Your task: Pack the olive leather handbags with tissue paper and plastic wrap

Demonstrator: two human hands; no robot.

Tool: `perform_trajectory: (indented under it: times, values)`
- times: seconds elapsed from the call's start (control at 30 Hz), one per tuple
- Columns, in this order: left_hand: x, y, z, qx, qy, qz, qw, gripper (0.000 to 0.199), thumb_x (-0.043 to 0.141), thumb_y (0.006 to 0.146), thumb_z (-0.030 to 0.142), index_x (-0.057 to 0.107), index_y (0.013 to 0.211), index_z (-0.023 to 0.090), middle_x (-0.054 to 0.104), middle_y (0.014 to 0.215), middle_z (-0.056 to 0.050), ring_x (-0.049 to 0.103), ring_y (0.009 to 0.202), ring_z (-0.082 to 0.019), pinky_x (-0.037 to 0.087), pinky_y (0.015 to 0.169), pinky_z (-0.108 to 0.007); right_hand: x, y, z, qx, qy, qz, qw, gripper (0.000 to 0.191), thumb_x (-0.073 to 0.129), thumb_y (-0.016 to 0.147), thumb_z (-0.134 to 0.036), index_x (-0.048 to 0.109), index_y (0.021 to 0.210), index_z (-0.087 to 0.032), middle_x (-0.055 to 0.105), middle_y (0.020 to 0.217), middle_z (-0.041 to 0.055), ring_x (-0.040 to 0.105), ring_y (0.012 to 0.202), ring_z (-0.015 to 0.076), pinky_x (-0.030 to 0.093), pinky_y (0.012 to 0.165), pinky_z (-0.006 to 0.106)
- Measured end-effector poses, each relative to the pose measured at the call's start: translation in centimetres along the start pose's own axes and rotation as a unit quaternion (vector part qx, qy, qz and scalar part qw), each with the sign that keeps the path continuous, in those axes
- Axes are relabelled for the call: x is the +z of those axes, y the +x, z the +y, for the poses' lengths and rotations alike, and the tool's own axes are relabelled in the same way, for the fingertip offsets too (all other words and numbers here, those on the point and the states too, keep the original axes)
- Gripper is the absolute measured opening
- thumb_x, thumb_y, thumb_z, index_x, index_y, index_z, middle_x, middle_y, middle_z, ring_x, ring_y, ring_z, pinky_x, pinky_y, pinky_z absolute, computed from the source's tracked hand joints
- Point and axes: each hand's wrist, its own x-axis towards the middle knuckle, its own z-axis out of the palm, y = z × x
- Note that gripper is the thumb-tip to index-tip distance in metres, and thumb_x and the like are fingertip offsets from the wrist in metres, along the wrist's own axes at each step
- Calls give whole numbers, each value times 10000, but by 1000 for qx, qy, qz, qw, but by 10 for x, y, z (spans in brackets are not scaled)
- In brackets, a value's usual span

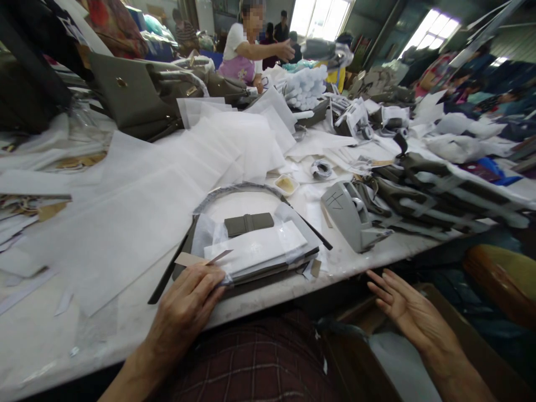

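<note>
Left hand (190, 298) at the near left corner of a flat dark bag (272, 270); its fingers are bent over the edge, beside a tan card strip (190, 259) — thumb hidden, so cannot tell whether they grip or only rest there; right hand (412, 312) off the front edge of the worktop (125, 329), fingers released, extended and slightly spread, nothing held.

The bag lies on the worktop, between the two hands and in front of the person, close to the front edge; white wrapping (259, 245) covers much of its upper face; a small olive piece with a central band (249, 223) lies just behind the wrapping; a handle (243, 186) in clear film arches behind that.

Right of the bag: a grey tape dispenser (343, 215) with handwritten marks; farther right, a pile of dark bags (431, 195) with pale padding strips; behind the dispenser, a small coil (321, 170); near the handle, a shallow dish (286, 184) with yellowish contents; left, overlapping white sheets (201, 162) spread across the worktop — beyond them, an upright grey bag (138, 92); across the worktop, a co-worker (238, 50) with one arm outstretched.
</note>
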Motion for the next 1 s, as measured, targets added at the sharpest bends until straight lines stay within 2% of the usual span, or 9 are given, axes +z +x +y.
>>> perform_trajectory:
  times: [0.07, 0.13, 0.27, 0.4, 0.53, 0.7, 0.83, 1.0]
  values:
    - [0, 0, 0, 1, -4, 2, 1000, 127, 587, 950, 167, 625, 1070, 165, 668, 991, -60, 640, 1016, -205, 502, 983, -333, -3, -6, -1, -34, -24, 20, 999, 606, 845, 547, -112, 623, 1097, -239, 734, 927, 6, 650, 566, 127, 529, 426, 191]
    - [0, -1, 0, 1, -5, 2, 1000, 130, 589, 949, 172, 626, 1073, 155, 668, 983, -65, 643, 1015, -209, 505, 981, -336, -4, -5, 4, -41, -28, 15, 999, 670, 882, 506, -127, 643, 1121, -239, 702, 789, -39, 596, 516, 92, 506, 425, 162]
    - [2, -2, -1, 0, 5, 5, 1000, 129, 590, 951, 190, 632, 1071, 166, 673, 988, -61, 650, 1000, -204, 514, 974, -337, 5, 7, 26, -48, -4, -6, 999, 629, 914, 479, -166, 663, 1054, -207, 647, 679, -62, 594, 543, 85, 503, 461, 148]
    - [2, -1, -1, -3, 9, 10, 1000, 116, 578, 957, 196, 636, 1058, 192, 686, 984, -45, 659, 993, -198, 527, 963, -334, 19, 21, 51, -83, 7, 30, 996, 609, 934, 455, -236, 620, 976, -206, 652, 692, -62, 606, 564, 85, 513, 500, 154]
    - [2, -1, 0, -10, 0, 11, 1000, 117, 585, 951, 190, 638, 1055, 190, 685, 980, -43, 660, 993, -194, 523, 974, -328, 31, 31, 64, -113, 9, 63, 991, 636, 947, 433, -312, 556, 926, -217, 634, 694, -80, 614, 578, 93, 507, 497, 166]
    - [2, 0, 1, -4, 10, 23, 1000, 117, 579, 956, 199, 638, 1056, 190, 689, 975, -49, 659, 992, -203, 536, 945, -326, 37, 39, 66, -113, 5, 81, 990, 639, 952, 434, -355, 501, 867, -224, 582, 664, -105, 588, 526, 90, 461, 437, 177]
    - [0, 1, 2, -2, 6, 18, 1000, 122, 563, 961, 177, 627, 1065, 171, 676, 973, -61, 648, 999, -205, 531, 941, -324, 36, 44, 63, -84, 12, 51, 995, 599, 951, 430, -315, 483, 792, -219, 574, 651, -93, 574, 521, 90, 403, 386, 160]
    - [2, 0, 1, -6, -7, 20, 1000, 111, 549, 965, 184, 630, 1041, 176, 667, 955, -56, 652, 976, -203, 532, 937, -336, 24, 53, 58, -49, 1, 4, 999, 417, 883, 596, -316, 525, 788, -219, 580, 659, -54, 568, 512, 103, 371, 340, 152]
